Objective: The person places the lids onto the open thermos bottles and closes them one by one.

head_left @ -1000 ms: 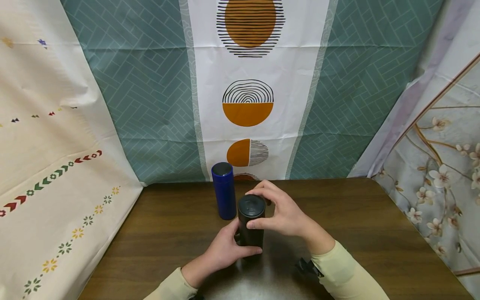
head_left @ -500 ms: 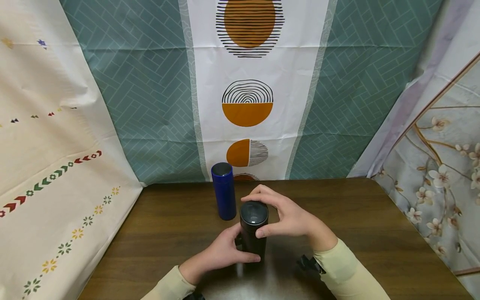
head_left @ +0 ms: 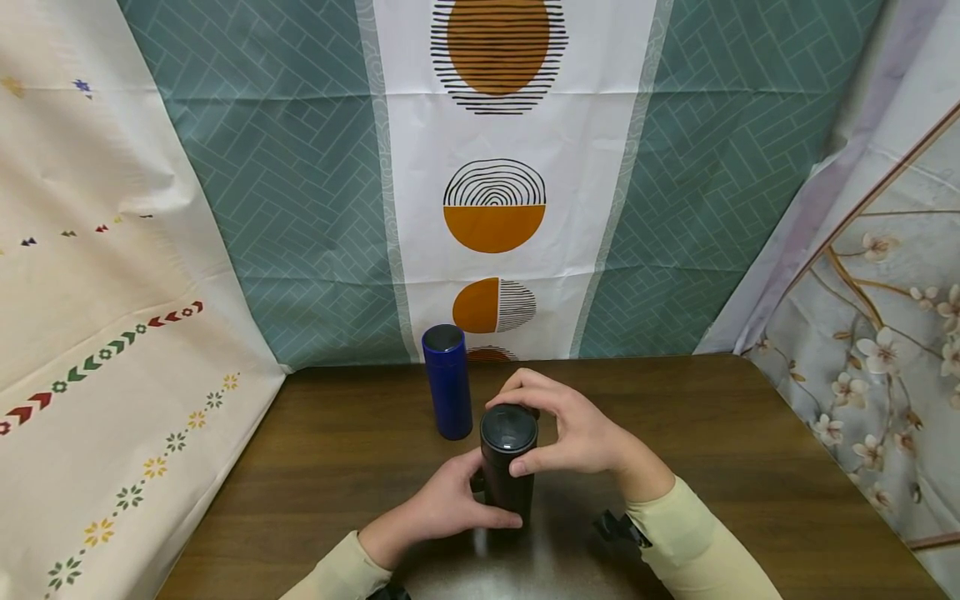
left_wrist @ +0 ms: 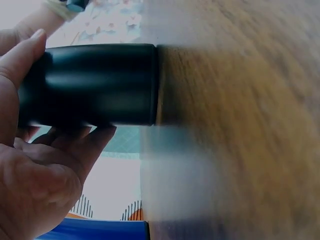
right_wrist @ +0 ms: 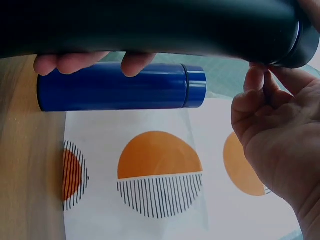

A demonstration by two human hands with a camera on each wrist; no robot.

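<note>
A black thermos flask (head_left: pixel 508 479) stands upright before me, its base right at the wooden tabletop in the left wrist view. My left hand (head_left: pixel 447 500) grips its lower body, thumb across the near side and fingers around the back. At the top, my right hand (head_left: pixel 573 429) holds the round black lid (head_left: pixel 509 427) between thumb and fingers. The lid sits on the flask; a thin seam below it shows in the right wrist view. Behind and to the left is a blue thermos flask (head_left: pixel 450 387) with a dark top, upright and touched by neither hand.
The brown wooden table (head_left: pixel 337 450) reaches back to a hanging cloth (head_left: pixel 315 250) with orange and black half-circle prints. A cream cloth (head_left: pixel 97 375) hangs on the left, a floral one (head_left: pixel 862 392) on the right.
Both hands and the black flask have shifted slightly toward me and to the right in the head view, mostly in the first half second. The blue flask stays put.
</note>
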